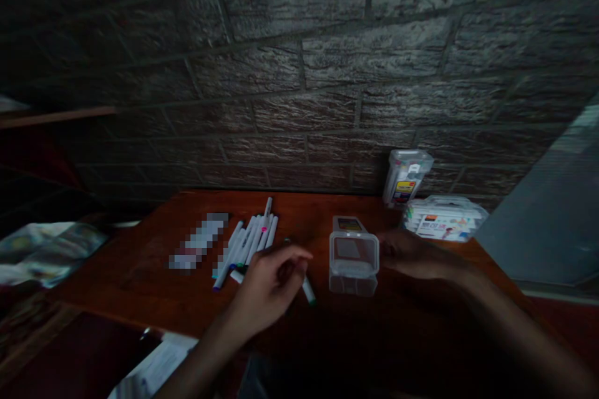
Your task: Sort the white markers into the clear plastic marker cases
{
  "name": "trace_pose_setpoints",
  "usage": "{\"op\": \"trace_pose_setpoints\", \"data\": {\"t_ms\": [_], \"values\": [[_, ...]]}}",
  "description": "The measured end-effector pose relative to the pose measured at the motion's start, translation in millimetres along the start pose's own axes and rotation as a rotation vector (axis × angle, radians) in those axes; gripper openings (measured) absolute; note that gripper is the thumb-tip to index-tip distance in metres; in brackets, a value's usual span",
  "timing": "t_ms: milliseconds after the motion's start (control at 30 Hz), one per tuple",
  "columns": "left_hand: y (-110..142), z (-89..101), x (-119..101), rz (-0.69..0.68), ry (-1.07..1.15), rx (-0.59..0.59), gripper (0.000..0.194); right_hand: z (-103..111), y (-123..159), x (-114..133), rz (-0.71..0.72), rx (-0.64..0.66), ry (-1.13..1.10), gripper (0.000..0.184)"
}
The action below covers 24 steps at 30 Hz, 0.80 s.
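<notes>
My left hand (pixel 274 277) is curled over a white marker (pixel 308 292) with a green end, its thumb and index finger bent round it. The marker's middle is hidden behind my fingers. To the left lies a loose bunch of white markers (pixel 253 240) with variously coloured ends. A clear plastic box (pixel 353 283) stands between my hands, its lid swung up and back, and I see no markers in it. My right hand (pixel 412 254) is at the box's right side, fingers bent against its edge; the fingertips are dark and partly hidden.
Behind my right hand, a clear case of markers (pixel 406 181) stands upright beside a wider white-labelled case (pixel 444 218). A blurred-out flat item (pixel 199 242) lies left on the brown table (pixel 159 224). A brick wall (pixel 290 106) rises along the back edge.
</notes>
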<state>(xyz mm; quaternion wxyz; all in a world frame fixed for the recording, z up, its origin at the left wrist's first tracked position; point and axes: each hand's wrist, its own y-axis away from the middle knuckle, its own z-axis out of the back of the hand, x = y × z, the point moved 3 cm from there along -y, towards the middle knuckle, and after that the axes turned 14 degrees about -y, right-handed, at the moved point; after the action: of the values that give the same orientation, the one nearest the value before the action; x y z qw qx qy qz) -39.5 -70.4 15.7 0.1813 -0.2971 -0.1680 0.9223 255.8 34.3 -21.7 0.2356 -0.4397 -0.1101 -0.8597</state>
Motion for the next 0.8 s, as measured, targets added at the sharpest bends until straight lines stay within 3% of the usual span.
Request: {"op": "trace_pose_setpoints", "data": {"t_ms": [167,300,567,800], "values": [[68.6,3.1,18.5,-0.046,-0.171,-0.018,0.021,2.1,-8.8,2.5,-0.006,-0.128,0.116,0.011],[96.5,7.5,39.8,0.007,-0.255,-0.052,0.019,3.6,-15.0,3.4,0.003,-0.28,0.186,0.017],[99.9,9.7,77.2,-0.042,-0.505,0.035,0.032,0.6,-18.5,-1.6,0.064,-0.388,0.198,0.028],[85.9,16.0,87.4,-0.137,-0.619,0.137,0.037,-2.0,-20.5,-6.2,0.089,-0.375,0.191,0.028]]}}
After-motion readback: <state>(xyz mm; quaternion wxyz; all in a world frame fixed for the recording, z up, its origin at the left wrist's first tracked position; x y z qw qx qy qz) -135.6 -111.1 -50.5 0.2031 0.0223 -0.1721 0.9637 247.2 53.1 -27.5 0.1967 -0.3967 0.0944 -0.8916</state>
